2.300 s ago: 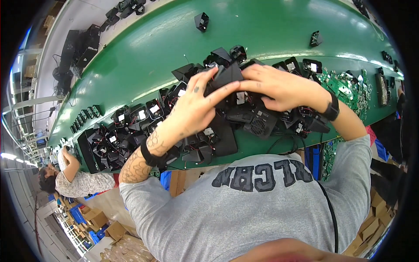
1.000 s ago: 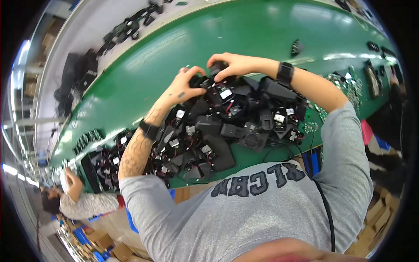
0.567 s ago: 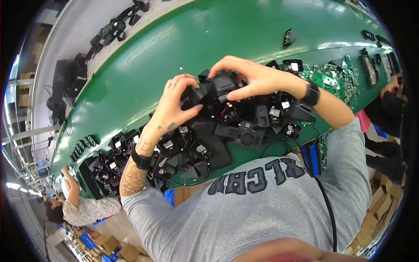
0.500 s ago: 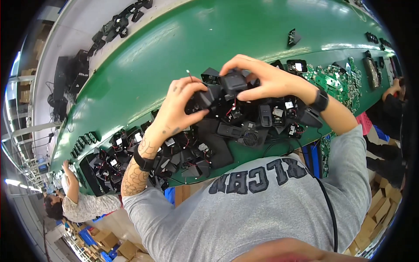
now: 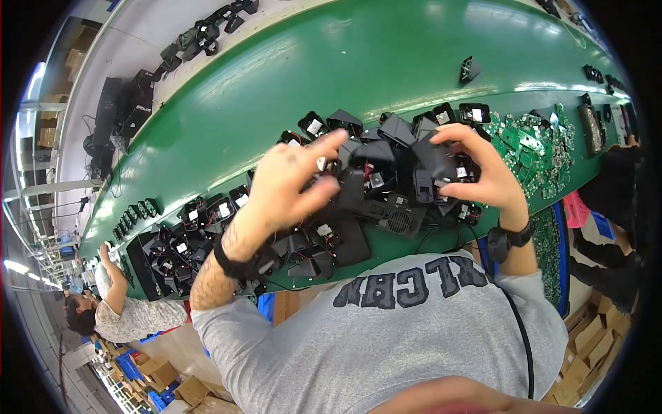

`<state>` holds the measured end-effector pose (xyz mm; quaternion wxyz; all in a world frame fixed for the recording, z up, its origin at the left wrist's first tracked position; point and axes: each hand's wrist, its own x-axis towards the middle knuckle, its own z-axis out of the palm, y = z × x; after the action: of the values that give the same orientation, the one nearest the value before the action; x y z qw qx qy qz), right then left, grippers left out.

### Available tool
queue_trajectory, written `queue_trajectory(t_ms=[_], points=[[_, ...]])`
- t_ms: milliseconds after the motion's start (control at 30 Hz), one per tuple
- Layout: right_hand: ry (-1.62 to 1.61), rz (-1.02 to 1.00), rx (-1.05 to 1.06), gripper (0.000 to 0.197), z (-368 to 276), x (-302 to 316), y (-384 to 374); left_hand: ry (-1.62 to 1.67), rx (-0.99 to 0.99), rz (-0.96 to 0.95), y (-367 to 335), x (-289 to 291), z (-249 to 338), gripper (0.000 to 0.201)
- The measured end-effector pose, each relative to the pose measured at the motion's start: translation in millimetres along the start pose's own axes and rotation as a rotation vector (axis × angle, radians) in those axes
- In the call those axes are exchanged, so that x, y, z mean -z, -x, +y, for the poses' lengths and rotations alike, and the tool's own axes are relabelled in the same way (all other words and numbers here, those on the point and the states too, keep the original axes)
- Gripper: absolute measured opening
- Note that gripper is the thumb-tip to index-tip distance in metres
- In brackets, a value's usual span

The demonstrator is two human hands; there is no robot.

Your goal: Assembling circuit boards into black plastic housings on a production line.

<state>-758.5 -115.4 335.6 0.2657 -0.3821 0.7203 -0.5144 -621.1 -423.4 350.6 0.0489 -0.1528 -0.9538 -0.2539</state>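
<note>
While gripping a black housing (image 5: 433, 159) in the right hand (image 5: 487, 172) over a heap of black casings (image 5: 353, 186) on the green table (image 5: 407, 52), holds the left hand (image 5: 289, 181) spread and loose near a blurred black part (image 5: 374, 153).

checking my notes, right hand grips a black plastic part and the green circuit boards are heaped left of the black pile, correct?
Not quite: the head view shows the green circuit boards heaped to the right of the black pile, not left. The right hand does grip a black plastic part.
</note>
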Motion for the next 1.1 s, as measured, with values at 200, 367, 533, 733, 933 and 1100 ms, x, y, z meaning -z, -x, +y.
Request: queue_trajectory(t_ms=[200,367,533,733,933,1100], points=[[-0.277,0.393,0.191,0.074,15,-7,42,-0.089,0.575,-0.337,-75,-31,-81,0.072],[-0.198,0.433,0.195,0.074,12,8,89,-0.146,0.330,-0.566,-90,-69,-128,0.060],[-0.089,0.629,0.206,0.079,30,21,146,0.103,0.301,-0.381,-77,-56,-123,0.037],[-0.286,0.611,0.272,0.080,49,40,144,0.067,0.421,-0.161,-25,-5,-91,0.038],[-0.565,0.209,0.391,0.073,15,40,78,-0.280,0.600,0.114,24,0,-25,0.038],[-0.507,0.095,0.355,0.083,22,50,61,-0.457,0.765,0.296,51,-23,12,0.040]])
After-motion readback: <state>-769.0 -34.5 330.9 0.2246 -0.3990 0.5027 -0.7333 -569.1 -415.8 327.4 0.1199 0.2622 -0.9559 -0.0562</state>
